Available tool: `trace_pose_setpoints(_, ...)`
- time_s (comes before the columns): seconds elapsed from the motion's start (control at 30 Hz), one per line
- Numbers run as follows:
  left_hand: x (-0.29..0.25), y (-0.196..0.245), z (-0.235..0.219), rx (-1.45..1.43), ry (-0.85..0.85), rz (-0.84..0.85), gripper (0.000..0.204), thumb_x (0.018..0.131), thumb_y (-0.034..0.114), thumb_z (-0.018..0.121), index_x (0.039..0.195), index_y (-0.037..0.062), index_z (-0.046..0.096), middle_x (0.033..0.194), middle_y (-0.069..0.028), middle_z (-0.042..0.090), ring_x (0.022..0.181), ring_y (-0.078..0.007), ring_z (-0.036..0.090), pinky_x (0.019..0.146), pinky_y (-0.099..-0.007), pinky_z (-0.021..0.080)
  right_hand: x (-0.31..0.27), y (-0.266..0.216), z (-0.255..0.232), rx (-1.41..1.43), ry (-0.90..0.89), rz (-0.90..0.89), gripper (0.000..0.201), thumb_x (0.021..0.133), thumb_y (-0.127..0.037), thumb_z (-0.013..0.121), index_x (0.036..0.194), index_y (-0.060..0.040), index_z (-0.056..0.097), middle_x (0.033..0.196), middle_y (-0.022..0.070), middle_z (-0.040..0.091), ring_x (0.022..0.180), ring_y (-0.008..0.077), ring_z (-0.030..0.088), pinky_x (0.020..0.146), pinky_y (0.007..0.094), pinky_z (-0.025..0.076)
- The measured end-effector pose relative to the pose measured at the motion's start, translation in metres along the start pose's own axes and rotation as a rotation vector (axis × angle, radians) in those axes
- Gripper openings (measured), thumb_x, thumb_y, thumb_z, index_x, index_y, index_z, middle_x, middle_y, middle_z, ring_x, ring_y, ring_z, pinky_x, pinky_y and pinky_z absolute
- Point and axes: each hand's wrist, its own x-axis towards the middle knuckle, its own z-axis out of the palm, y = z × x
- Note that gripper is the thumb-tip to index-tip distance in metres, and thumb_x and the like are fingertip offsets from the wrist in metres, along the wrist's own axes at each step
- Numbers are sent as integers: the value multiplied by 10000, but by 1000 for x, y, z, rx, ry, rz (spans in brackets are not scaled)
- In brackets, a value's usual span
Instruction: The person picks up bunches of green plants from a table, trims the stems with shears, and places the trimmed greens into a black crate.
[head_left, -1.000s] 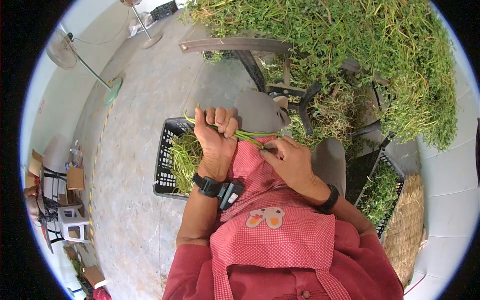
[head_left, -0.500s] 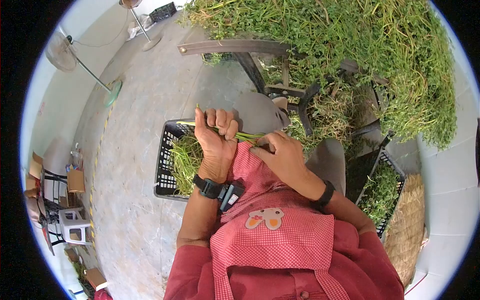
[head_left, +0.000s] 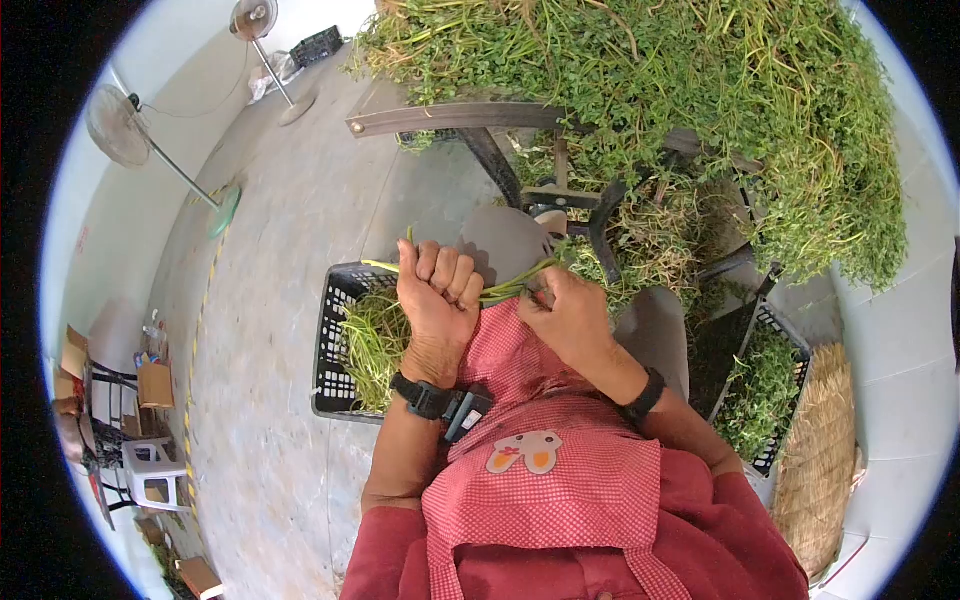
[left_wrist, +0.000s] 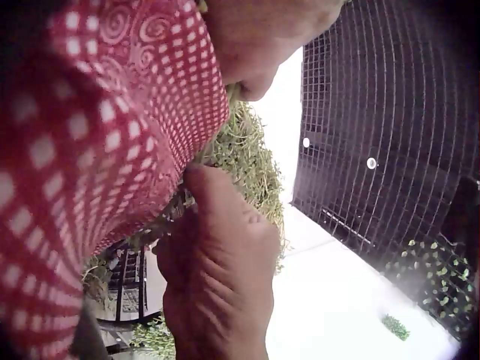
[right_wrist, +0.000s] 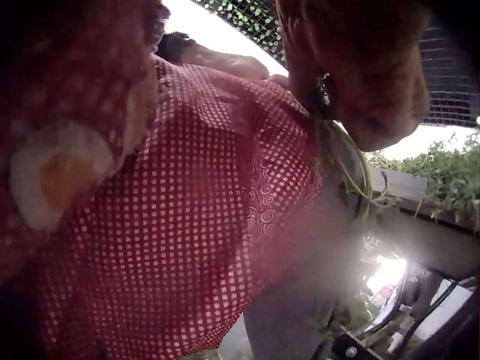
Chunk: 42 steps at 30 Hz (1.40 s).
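Several thin green stems [head_left: 505, 291] stretch between the two hands, above the lap of a red checked apron [head_left: 540, 400]. My left hand [head_left: 438, 305] curls its fingers round them, and their pale ends stick out past its thumb side. At the other end, the thumb and fingers of my right hand [head_left: 575, 318] pinch the stems. In the right wrist view a bent stem [right_wrist: 360, 169] hangs below the right hand [right_wrist: 360, 67], and a small shiny spot shows at its fingers. The left wrist view shows the left hand [left_wrist: 221, 262] close against the apron.
A large heap of leafy greens [head_left: 640, 90] covers the table ahead. A black crate [head_left: 328, 350] with trimmed stems [head_left: 372, 335] stands at the left; another crate of greens [head_left: 765, 390] is at the right beside a straw bundle [head_left: 815, 450]. Fans [head_left: 120, 125] stand farther left.
My right hand first slid left along the stems toward my left hand, then drew slightly away again. The left hand keeps its grip. The head view has tilted a little.
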Motion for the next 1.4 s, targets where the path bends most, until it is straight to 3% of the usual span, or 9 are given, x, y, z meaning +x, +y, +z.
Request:
trace_pose_setpoints(0.2, 1, 10, -14, -74, 27, 46, 483, 970, 395, 320, 552, 163, 251, 489, 50, 136, 411, -91, 92, 343, -255, 72, 14, 116, -31, 52, 128, 292, 253, 750, -242, 626, 793, 1, 568, 696, 186, 613, 640, 338, 610, 604, 427, 492)
trace_pose_setpoints(0.27, 5, 11, -11, -108, 33, 45, 483, 970, 389, 321, 550, 161, 251, 487, 49, 140, 412, -90, 93, 342, -255, 75, 5, 143, -64, 708, 29, 706, 204, 818, -228, 572, 848, -26, 571, 834, 176, 642, 742, 320, 629, 637, 403, 498)
trace_pose_setpoints(0.37, 8, 12, -16, -160, 18, 30, 485, 969, 373, 317, 541, 157, 242, 482, 44, 157, 412, -93, 101, 339, -254, 86, 1, 123, -77, 1587, 224, 761, 179, 878, -188, 503, 955, -29, 538, 985, 164, 616, 794, 280, 612, 608, 320, 472)
trace_pose_setpoints(0.63, 2, 17, -29, -315, -40, 5, 491, 968, 409, 299, 558, 140, 275, 488, 31, 178, 417, -107, 131, 345, -256, 109, -14, 69, -53, 1149, -350, 605, 215, 810, -180, 608, 937, -7, 608, 802, 57, 651, 528, 126, 480, 457, 254, 358)
trace_pose_setpoints(0.7, 0, 16, -29, -306, -49, 3, 494, 968, 409, 299, 553, 142, 268, 488, 33, 176, 415, -108, 130, 344, -254, 109, -14, 25, -36, 439, -232, 105, 223, 754, -210, 668, 780, 8, 627, 617, 94, 603, 506, 187, 532, 498, 311, 414)
trace_pose_setpoints(0.9, 8, 14, -23, -213, -19, 40, 506, 967, 423, 306, 543, 152, 253, 485, 37, 162, 415, -100, 127, 344, -252, 107, -4, 19, -11, 207, -179, 52, 254, 733, -231, 648, 712, 17, 602, 681, 183, 608, 631, 336, 604, 556, 357, 459)
trace_pose_setpoints(1.1, 6, 12, -16, -63, 14, 66, 492, 973, 397, 296, 550, 150, 249, 497, 41, 173, 418, -101, 120, 342, -253, 98, -7, 66, -4, 231, 59, 194, 202, 754, -186, 606, 718, 11, 573, 573, 119, 551, 491, 196, 522, 464, 345, 403)
trace_pose_setpoints(1.17, 8, 16, -23, -155, -19, 48, 487, 974, 386, 299, 549, 154, 250, 492, 42, 171, 412, -100, 117, 335, -252, 91, -10, 98, -30, 830, 9, 724, 115, 795, -132, 570, 781, -18, 571, 606, 37, 546, 496, 114, 456, 416, 271, 349)
trace_pose_setpoints(1.4, 11, 17, -27, -226, -22, 45, 509, 972, 408, 295, 541, 142, 250, 486, 30, 155, 423, -106, 120, 348, -255, 96, -8, 91, -80, 1155, -78, 689, 168, 836, -96, 572, 992, -38, 593, 687, -9, 537, 531, 61, 437, 413, 198, 288)
